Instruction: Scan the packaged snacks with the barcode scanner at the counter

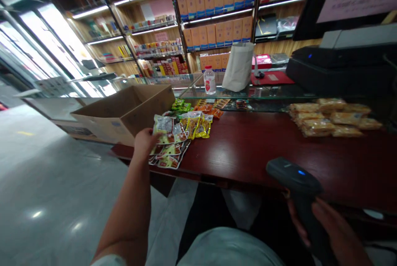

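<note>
My left hand (145, 144) is closed on the edge of a snack packet (164, 126), silvery white with a printed lower part, at the left end of the counter. Beneath it lies a pile of similar packets (172, 154). Yellow snack bags (200, 127) lie just to the right, with orange packets (209, 110) and green packets (181, 105) behind them. My right hand (331, 224) grips the handle of a black barcode scanner (296, 177), which shows a blue light. The scanner's head points left above the counter's front edge.
An open cardboard box (124, 113) stands left of the packets. Wrapped bread-like packs (331, 117) are stacked at the right of the dark red counter (242, 146). A bottle (209, 81) and a white paper bag (238, 67) stand on the glass top behind. A monitor (347, 1) hangs upper right.
</note>
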`<state>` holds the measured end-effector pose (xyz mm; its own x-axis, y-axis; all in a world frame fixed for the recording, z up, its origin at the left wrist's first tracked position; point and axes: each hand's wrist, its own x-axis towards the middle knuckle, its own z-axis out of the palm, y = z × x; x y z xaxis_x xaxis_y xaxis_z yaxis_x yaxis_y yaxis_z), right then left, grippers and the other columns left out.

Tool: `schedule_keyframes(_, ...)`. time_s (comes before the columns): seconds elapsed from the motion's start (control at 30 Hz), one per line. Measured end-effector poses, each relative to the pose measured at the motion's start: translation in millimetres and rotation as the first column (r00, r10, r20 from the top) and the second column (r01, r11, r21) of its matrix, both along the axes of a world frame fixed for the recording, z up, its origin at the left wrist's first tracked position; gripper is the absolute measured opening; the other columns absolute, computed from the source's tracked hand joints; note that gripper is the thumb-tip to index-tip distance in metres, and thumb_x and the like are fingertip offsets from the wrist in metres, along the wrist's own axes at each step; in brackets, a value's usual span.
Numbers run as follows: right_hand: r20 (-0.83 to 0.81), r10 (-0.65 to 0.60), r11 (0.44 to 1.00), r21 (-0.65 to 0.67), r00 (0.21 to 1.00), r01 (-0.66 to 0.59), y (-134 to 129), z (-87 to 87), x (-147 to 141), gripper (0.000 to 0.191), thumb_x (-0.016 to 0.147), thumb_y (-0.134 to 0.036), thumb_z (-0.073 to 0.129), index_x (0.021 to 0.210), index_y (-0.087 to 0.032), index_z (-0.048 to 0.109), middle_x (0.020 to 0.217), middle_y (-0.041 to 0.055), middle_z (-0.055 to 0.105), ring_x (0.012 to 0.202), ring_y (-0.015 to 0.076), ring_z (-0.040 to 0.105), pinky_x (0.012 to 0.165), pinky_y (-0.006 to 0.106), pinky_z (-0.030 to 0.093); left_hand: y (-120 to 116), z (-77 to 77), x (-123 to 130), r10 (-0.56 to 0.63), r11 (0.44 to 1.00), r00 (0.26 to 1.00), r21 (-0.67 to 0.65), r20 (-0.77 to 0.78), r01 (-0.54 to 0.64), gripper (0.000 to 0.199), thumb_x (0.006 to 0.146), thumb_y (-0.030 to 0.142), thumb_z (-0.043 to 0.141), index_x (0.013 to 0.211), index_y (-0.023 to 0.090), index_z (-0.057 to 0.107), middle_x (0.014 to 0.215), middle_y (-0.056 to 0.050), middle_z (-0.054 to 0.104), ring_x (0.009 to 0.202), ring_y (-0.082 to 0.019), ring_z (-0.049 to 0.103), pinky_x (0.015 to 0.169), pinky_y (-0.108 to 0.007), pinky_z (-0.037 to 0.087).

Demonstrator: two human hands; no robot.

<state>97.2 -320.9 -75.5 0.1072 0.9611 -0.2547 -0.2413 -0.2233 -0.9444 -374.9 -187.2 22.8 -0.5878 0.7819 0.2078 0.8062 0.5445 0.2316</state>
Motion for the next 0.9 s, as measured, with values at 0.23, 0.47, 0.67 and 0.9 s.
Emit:
schedule_keyframes(0.23,-0.181,-0.075,0.991,0.094,0.981,0.093,-12.4,12.5,9.9,0.039,0.081,-0.052,0.071,0.103,-0.02,0.073,0.074,0.0049,0.07,0.046,0.0143,0.053,0.036,0.023,0.042,-22.0,7.7,47.5,-0.173,0.781,0.984,0.614,0.037,0.114,0.031,0.077,0.048,0.061,0.09,0.02,0.065,0.081,0.005,0.067,0.072,-0.014,0.059,0.073,-0.029,0.048)
schedule_keyframes(0.47,-0.178,-0.092,0.99,0.088,0.98,0.109,-17.0,22.4,13.0,0.037,0.081,-0.053,0.071,0.097,-0.019,0.073,0.073,0.0048,0.07,0.045,0.0135,0.053,0.036,0.023,0.042,-15.1,-25.3,147.4,-0.7,0.696,0.49,0.651,0.519,0.305,0.027,0.073,0.044,0.066,0.078,0.021,0.053,0.072,0.003,0.061,0.064,-0.014,0.057,0.063,-0.028,0.049)
schedule_keyframes(0.67,-0.169,-0.042,0.994,0.087,0.985,0.058,2.6,22.1,5.3,0.042,0.077,-0.055,0.075,0.094,-0.017,0.074,0.07,0.0066,0.071,0.046,0.0151,0.056,0.039,0.024,0.045,8.0,-55.8,196.9,-0.682,0.731,0.294,0.631,0.67,0.26,0.037,0.067,0.05,0.074,0.075,0.02,0.053,0.067,0.004,0.062,0.056,-0.012,0.056,0.055,-0.023,0.046)
schedule_keyframes(0.9,-0.211,-0.066,0.989,0.115,0.975,0.092,23.8,37.9,-25.0,0.048,0.074,-0.062,0.076,0.091,-0.018,0.073,0.062,0.0041,0.069,0.041,0.0103,0.048,0.039,0.021,0.041,23.8,-82.5,227.7,-0.682,0.727,0.175,0.634,0.71,0.265,0.036,0.07,0.046,0.075,0.074,0.021,0.05,0.068,0.004,0.065,0.058,-0.013,0.061,0.056,-0.023,0.049)
